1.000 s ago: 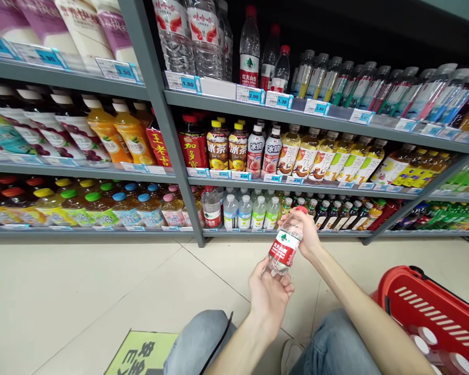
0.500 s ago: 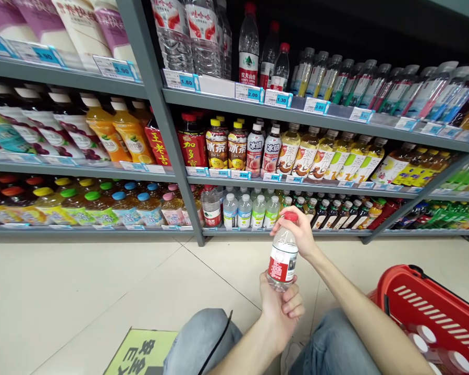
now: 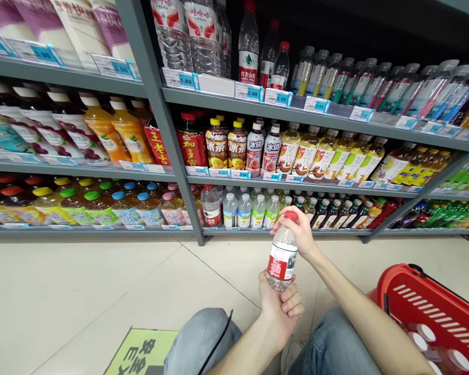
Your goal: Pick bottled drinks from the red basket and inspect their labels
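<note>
A small clear water bottle (image 3: 282, 260) with a red cap and a red-and-white label is held over the floor in front of my knees. My left hand (image 3: 281, 302) is closed around its base from below. At the top, my right hand (image 3: 299, 232) grips the cap and neck, with thumb and fingers on either side. The bottle leans slightly, its cap towards the shelves.
Grey shelves (image 3: 234, 99) packed with drink bottles span the view ahead. A red shopping basket (image 3: 410, 281) with several white-capped bottles stands to my right. Tiled floor (image 3: 101, 276) lies between me and the shelves, with a yellow-green floor sign (image 3: 136, 346) at the lower left.
Almost nothing differs. The bottle seems to have turned or tilted very slightly within my hands; both hands keep their hold.
</note>
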{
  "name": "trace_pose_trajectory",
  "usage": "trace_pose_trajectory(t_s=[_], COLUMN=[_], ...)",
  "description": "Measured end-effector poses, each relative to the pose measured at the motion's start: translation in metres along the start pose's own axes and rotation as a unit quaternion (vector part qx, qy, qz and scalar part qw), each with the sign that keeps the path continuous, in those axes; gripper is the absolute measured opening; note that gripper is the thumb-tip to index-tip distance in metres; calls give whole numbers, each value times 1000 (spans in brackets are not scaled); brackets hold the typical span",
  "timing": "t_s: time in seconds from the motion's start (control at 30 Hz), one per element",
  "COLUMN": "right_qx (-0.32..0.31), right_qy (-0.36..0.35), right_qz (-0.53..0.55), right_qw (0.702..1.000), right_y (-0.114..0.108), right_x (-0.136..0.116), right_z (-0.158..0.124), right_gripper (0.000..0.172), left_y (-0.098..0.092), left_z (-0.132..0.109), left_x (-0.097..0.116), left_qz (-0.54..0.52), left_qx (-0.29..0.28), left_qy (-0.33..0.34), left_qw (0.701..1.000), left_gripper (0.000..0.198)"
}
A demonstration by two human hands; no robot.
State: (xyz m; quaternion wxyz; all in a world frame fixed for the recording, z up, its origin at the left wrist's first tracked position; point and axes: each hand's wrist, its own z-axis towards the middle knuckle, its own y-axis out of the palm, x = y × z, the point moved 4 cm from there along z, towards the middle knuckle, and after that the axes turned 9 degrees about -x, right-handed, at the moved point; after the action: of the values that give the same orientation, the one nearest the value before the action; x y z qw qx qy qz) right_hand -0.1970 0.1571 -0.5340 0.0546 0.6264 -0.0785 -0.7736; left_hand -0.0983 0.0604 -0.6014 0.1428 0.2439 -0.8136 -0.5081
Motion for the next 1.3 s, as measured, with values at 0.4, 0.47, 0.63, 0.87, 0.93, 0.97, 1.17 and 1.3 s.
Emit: trace_pose_trajectory(t_s=[0.4, 0.47, 0.63, 0.87, 0.93, 0.97, 1.17, 1.3], right_qx=[7, 9, 21, 75, 81, 84, 94, 71], right_qy=[8, 7, 10, 32, 35, 38, 59, 45], right_qz=[12, 18, 40, 81, 79, 76, 99, 127], right_qw=[1000, 1000, 999, 993, 993, 993, 989, 988], right_y=[-5, -5, -8, -15, -17, -18, -27, -30], right_x=[4, 4, 5, 9, 10, 11, 12, 11], right_z=[1, 1, 3, 5, 6, 6, 9, 11], right_gripper=[22, 22, 22, 23, 23, 24, 22, 22], left_y=[2, 2, 4, 10, 12, 13, 17, 19], left_z=[-1, -1, -4, -10, -11, -12, -18, -19], left_x=[1, 2, 15, 28, 27, 25, 21, 22], left_qz=[4, 22, 94, 108, 113, 118, 262, 338], left_qx=[5, 27, 108, 96, 71, 57, 19, 23], left_qy=[-7, 8, 146, 218, 220, 220, 256, 270], left_qw=[1000, 999, 979, 965, 966, 967, 931, 901], left_gripper=[65, 61, 33, 14, 13, 13, 23, 43])
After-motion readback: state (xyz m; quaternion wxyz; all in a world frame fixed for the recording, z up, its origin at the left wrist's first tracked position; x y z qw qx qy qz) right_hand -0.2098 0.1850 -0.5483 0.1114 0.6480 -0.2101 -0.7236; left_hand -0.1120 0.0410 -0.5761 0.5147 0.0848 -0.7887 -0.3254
